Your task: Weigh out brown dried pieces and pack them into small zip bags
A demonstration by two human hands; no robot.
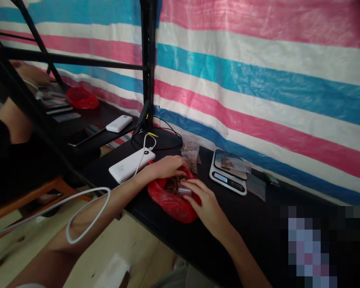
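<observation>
A red plastic bag [172, 204] lies open on the black table, with loose brown bits [172, 185] inside. My left hand [169, 166] is closed on the bag's far rim; its fingertips are partly hidden. Over the bag's mouth, my right hand [202, 196] grips a small clear cup-like piece [184, 190] between thumb and fingers. Small zip bags of brown material [192, 160] lie just beyond the red bag. To the right is a white digital scale [228, 182], bearing a clear zip bag [235, 164] with some brown material in it.
A white power bank [132, 165] with a white cable [108, 204] sits left of the bag; the cable loops over my left forearm. Another flat zip bag [256, 187] lies beside the scale. A black metal frame [148, 60] rises at the back left, before a striped sheet [258, 80].
</observation>
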